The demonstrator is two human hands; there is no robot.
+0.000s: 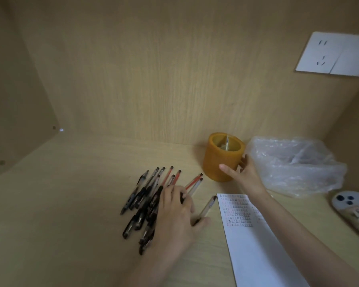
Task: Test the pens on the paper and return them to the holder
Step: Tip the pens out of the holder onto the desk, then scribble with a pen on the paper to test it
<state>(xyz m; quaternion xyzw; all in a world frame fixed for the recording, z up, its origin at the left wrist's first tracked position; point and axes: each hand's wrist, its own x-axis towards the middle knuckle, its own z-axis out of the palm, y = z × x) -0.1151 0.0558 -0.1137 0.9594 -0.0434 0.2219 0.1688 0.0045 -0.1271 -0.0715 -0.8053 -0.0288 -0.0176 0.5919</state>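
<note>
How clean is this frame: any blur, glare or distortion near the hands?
Head view: dim, warm light, soft shadows; wide-angle lens skews the wall socket; left hand over the pens and right hand on the orange holder slightly soft; paper marks too blurred to read; small glare spot on the left panel.

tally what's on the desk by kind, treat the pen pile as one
orange cylindrical pen holder: 1
white sheet of paper, partly written: 1
crumpled clear plastic bag: 1
pile of black and red pens: 1
lone clear pen beside paper: 1
white round-ended object: 1
total: 6
</note>
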